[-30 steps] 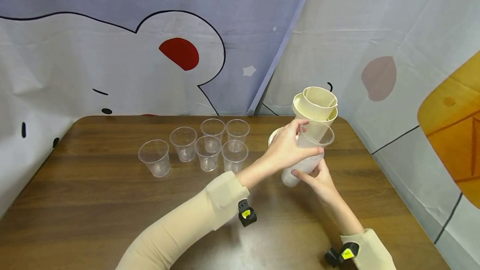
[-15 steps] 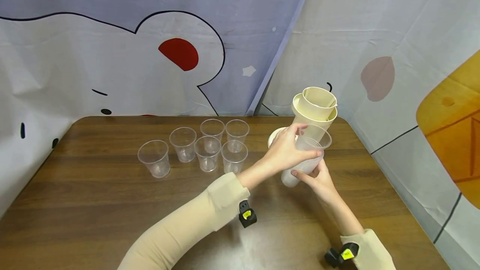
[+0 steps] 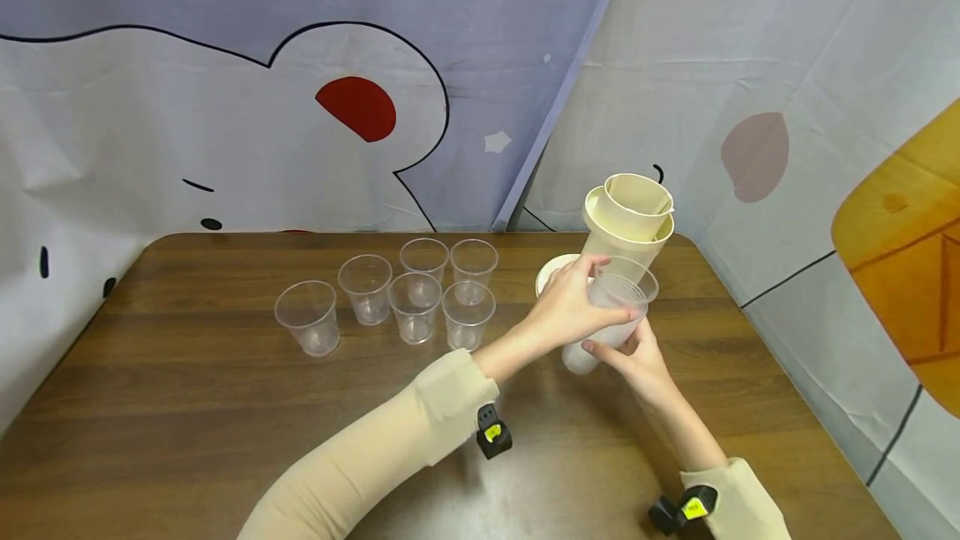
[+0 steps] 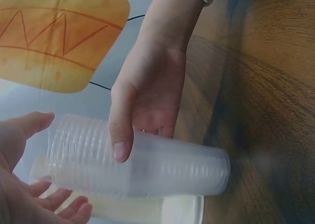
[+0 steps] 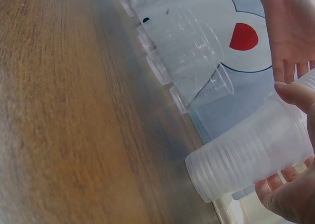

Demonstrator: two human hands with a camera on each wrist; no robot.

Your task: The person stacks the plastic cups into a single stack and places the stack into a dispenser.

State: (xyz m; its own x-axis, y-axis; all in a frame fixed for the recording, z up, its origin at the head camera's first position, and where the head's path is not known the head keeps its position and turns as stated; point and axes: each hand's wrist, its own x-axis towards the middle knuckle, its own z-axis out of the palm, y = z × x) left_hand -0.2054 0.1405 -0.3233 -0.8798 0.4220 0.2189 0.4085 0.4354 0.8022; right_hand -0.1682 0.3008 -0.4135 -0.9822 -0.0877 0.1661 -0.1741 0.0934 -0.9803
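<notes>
A nested stack of clear plastic cups (image 3: 579, 357) leans at a slant over the right half of the table. My right hand (image 3: 639, 367) grips it low down, thumb on the near side. At the upper end, my left hand (image 3: 564, 305) holds the topmost clear cup (image 3: 624, 286) near its rim, thumb in front and fingers behind. That cup sits mostly inside the stack. In the left wrist view, the closely spaced rims of the stack (image 4: 172, 170) lie between the left hand's thumb and fingers; the right hand's thumb crosses its middle.
Several separate clear cups (image 3: 416, 307) stand upright on the left and middle of the wooden table (image 3: 225, 432). Behind the hands stand nested cream-coloured containers (image 3: 626, 227), with another pale round rim (image 3: 551, 269) beside them. Printed cloth (image 3: 675, 65) hangs along the table's back and right.
My left hand has moved slightly down and the topmost cup has slid deeper into the stack. The right hand and the separate cups have stayed put.
</notes>
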